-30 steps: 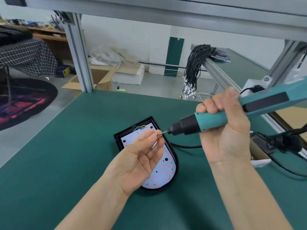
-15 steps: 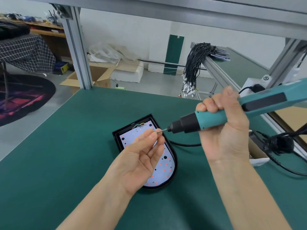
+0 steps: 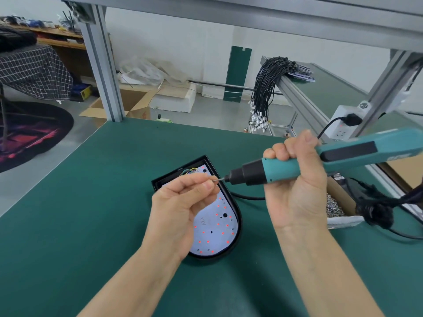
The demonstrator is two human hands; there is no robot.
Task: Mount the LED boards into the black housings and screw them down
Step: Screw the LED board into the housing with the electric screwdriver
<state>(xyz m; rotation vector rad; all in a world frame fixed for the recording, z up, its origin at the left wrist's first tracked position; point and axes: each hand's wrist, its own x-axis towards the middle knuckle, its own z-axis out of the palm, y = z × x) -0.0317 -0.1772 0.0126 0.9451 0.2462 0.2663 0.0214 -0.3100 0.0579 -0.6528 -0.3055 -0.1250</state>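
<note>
The LED board (image 3: 214, 227) sits in its black housing (image 3: 237, 216) on the green table (image 3: 91, 213), just under my left hand (image 3: 180, 207). My left fingertips (image 3: 207, 184) pinch a small screw (image 3: 217, 178) against the screwdriver (image 3: 297, 167) tip. My right hand (image 3: 295, 186) grips the screwdriver, above and right of the housing.

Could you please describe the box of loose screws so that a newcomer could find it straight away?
On the green bench mat, look right of the black housing, just past the right hand. The brown cardboard box sits there beside a knotted black cable; it alone holds a heap of small silvery screws.
</note>
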